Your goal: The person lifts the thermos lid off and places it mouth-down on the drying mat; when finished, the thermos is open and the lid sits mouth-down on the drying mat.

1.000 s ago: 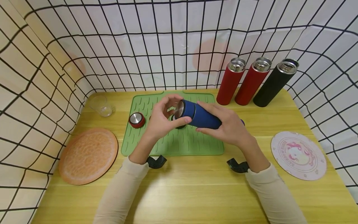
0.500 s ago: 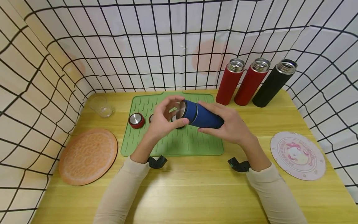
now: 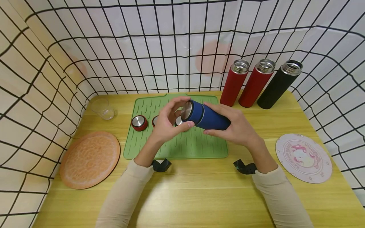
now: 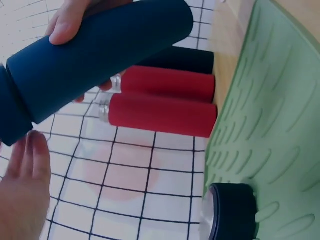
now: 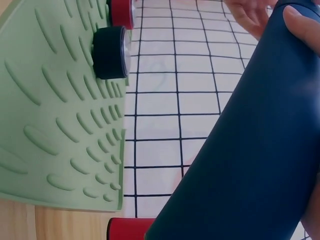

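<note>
A blue thermos (image 3: 214, 117) is held tilted above the green mat (image 3: 199, 148), its lid end toward the left. My right hand (image 3: 238, 128) grips the body, thumb on the near side and fingers over the far side. At the other end my left hand (image 3: 166, 124) holds the blue lid (image 3: 195, 112) by its edges, between thumb and fingertips. The lid sits on the bottle mouth with a seam visible between lid and body. In the left wrist view, the left fingertips (image 4: 36, 145) touch the lid's edge. Whether the threads are engaged cannot be seen.
A red lid (image 3: 139, 123), a second red lid (image 3: 155, 120) and a black lid (image 4: 234, 212) rest on the mat. Two red bottles and a black bottle (image 3: 280, 85) stand lidless at back right. A clear cup (image 3: 104, 109), orange round mat (image 3: 89, 160) and pink round mat (image 3: 304, 158) lie at the sides.
Both hands and the thermos have shifted slightly right. The lid's silver top shows a little differently, and the left fingers have moved around it. More of the lids on the mat shows.
</note>
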### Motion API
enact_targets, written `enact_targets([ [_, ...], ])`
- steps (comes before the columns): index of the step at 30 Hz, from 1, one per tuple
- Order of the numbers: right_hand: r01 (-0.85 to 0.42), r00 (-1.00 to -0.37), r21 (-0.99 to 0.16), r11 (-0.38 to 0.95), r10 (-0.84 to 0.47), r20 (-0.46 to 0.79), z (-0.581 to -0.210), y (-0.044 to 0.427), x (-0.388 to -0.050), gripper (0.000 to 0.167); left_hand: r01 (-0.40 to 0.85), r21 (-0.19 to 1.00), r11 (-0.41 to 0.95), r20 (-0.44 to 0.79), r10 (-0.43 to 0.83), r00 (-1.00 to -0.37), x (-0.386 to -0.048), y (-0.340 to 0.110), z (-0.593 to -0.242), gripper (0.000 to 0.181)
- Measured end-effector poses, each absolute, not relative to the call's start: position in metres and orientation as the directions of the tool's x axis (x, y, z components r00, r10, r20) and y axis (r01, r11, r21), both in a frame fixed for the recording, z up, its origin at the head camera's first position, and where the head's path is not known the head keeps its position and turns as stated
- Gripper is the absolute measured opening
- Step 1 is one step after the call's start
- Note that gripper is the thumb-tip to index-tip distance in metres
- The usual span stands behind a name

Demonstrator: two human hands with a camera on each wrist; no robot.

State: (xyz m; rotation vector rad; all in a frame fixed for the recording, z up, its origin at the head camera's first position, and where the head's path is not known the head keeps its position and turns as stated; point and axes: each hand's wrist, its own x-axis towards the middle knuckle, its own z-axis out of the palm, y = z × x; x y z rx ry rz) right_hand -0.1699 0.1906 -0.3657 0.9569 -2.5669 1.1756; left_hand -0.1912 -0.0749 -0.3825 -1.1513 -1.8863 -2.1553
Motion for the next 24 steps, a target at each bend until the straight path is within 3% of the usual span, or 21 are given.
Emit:
enact_targets([
  [5, -0.602, -0.79, -0.638, 0.48, -0.472, 0.39, -0.3658, 0.1926, -0.1704, 0.088, 0.491, 0.792, -0.364, 0.611, 0.479, -0.63, -0.1919, -0.075, -0.3806, 0.069],
  [8, -0.6, -0.792, -0.633, 0.489, -0.472, 0.386, -0.3652, 0.1933, -0.1705, 0.088, 0.471, 0.817, -0.333, 0.576, 0.443, -0.687, -0.1908, -0.0758, -0.3807, 0.065],
  [12, -0.604, -0.791, -0.622, 0.498, -0.473, 0.388, -0.3651, 0.1932, -0.1706, 0.088, 0.463, 0.852, -0.242, 0.523, 0.394, -0.756, -0.1903, -0.0755, -0.3818, 0.079],
  [19, -0.603, -0.79, -0.63, 0.489, -0.474, 0.389, -0.3657, 0.1933, -0.1709, 0.089, 0.462, 0.799, -0.385, 0.601, 0.48, -0.639, -0.1923, -0.0757, -0.3803, 0.065],
  [22, -0.604, -0.79, -0.628, 0.49, -0.474, 0.39, -0.3652, 0.1933, -0.1705, 0.09, 0.465, 0.807, -0.364, 0.589, 0.442, -0.676, -0.1916, -0.0753, -0.3807, 0.059],
  [24, -0.608, -0.787, -0.624, 0.491, -0.475, 0.393, -0.3651, 0.193, -0.1706, 0.089, 0.475, 0.818, -0.324, 0.573, 0.406, -0.711, -0.1915, -0.0747, -0.3821, 0.065],
])
